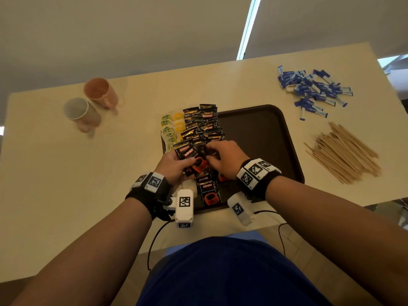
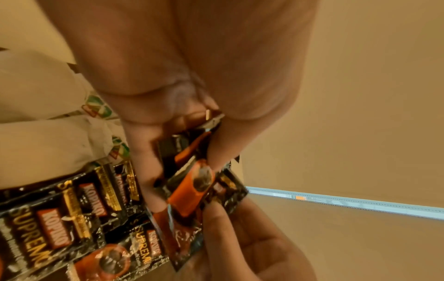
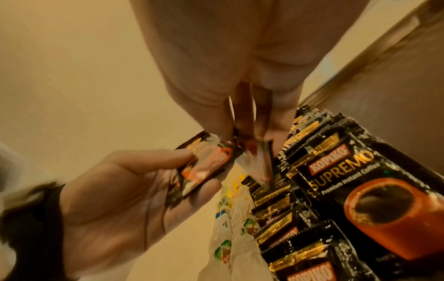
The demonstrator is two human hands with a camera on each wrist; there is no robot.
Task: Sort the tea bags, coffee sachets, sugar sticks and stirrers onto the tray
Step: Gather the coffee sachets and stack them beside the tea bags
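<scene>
Two containers' worth of interest sit on the table (image 1: pixel 55 173): the dark tray (image 1: pixel 265 133), whose left part carries rows of coffee sachets (image 1: pixel 205 122) with tea bags (image 1: pixel 171 129) lined just beside them at its left edge, its right part bare; and two mugs (image 1: pixel 90 104), their insides not readable. Sugar sticks (image 1: pixel 313 89) and stirrers (image 1: pixel 344 151) lie in loose heaps right of the tray. Both hands work over its near left corner: the left hand (image 1: pixel 174 164) grips a small fan of sachets, the right hand (image 1: pixel 225 157) pinches one from it. Sachets look light, crinkly and slick; sealed edges seem the surest hold.
</scene>
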